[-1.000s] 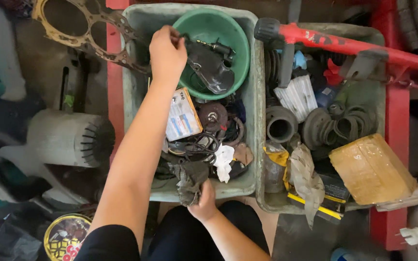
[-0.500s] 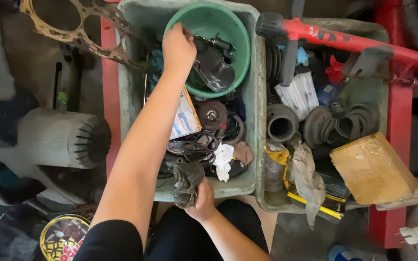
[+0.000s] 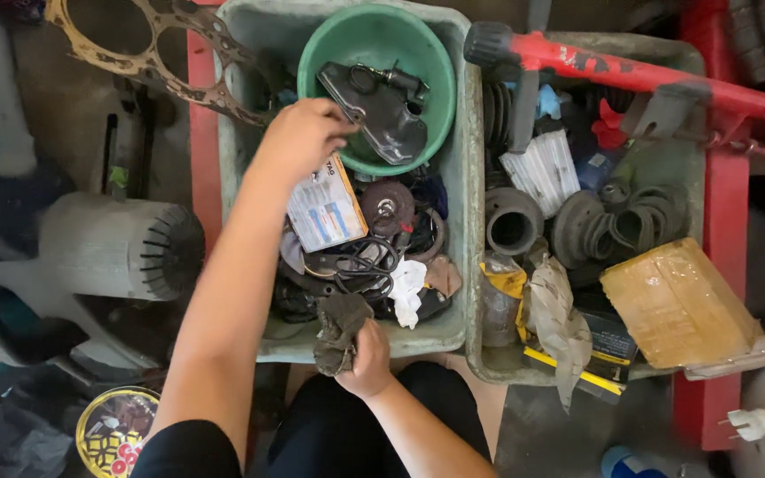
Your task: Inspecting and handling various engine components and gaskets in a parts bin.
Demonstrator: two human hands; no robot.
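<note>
left hand (image 3: pixel 301 140): reaching into the left bin (image 3: pixel 243 62), fingers curled together at the rim of the green bowl (image 3: pixel 374 40), fingertips touching the black metal part (image 3: pixel 381 111) that lies in the bowl; whether it grips the part cannot be told. right hand (image 3: pixel 367 358): at 6 o'clock, on the bin's near edge, clamped on a dark rag (image 3: pixel 338 327) that hangs over the rim. green bowl: at 12 o'clock in the left bin, holding the black part. carton (image 3: pixel 325 208): white, printed, just below the left hand, tilted on the pile. pile: black rings and a round metal disc (image 3: pixel 389 205) mid-bin, a white scrap (image 3: pixel 407 288) toward 6 o'clock. right bin (image 3: pixel 475 363): touching the left bin at 3 o'clock, holding a grey pipe socket (image 3: pixel 512 221), rubber rings (image 3: pixel 630 217), a white ribbed pack (image 3: pixel 542 170), a brown wrapped block (image 3: pixel 675 305) at its 4 o'clock corner. red bar (image 3: pixel 630 75): across the right bin's top, black grip at its left end. gasket (image 3: pixel 148 40): rusty, at 11 o'clock, overlapping the left bin's far corner. grey motor housing (image 3: pixel 126 248): at 9 o'clock, on the floor. round tin (image 3: pixel 117 434): at 7 o'clock.
</note>
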